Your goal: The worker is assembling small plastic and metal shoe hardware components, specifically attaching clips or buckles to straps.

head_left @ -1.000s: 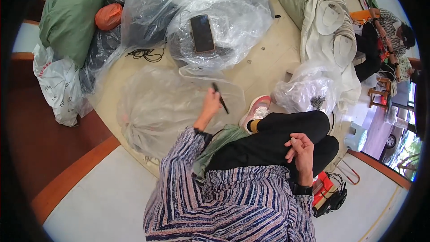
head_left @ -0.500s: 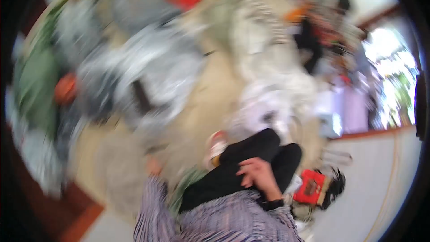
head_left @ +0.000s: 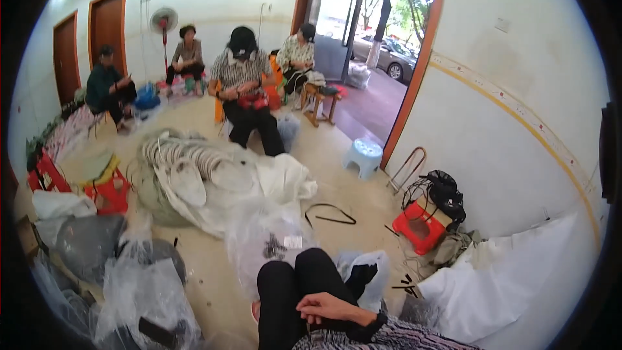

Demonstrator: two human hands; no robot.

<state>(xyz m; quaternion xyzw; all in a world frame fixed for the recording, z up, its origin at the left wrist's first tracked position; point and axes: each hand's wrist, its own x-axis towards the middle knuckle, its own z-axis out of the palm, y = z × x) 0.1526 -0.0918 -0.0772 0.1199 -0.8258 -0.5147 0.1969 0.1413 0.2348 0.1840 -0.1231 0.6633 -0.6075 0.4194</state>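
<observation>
My right hand (head_left: 329, 308) rests over the top of my black trousers (head_left: 310, 273), its fingers loosely bent and apart with nothing visible in them. A dark band circles that wrist. My left hand is out of view. Just past my knees lies a clear plastic bag (head_left: 254, 262) with a small heap of dark pieces and a white label. Beside my right knee, a white plastic bag (head_left: 379, 291) has black material at its opening. Down at the left stands another clear bag (head_left: 146, 285) with a dark flat object on it.
A large white sack (head_left: 278, 178) with a row of pale rings spreads ahead. Several people sit farther off, one nearby in a patterned top (head_left: 243, 78). A blue stool (head_left: 363, 157) stands by the doorway. A red stool (head_left: 418, 230) holds a black bag at the right.
The view has swung up and right from the bags on the floor to the room and doorway. My left hand has left the picture; my right stays over my lap.
</observation>
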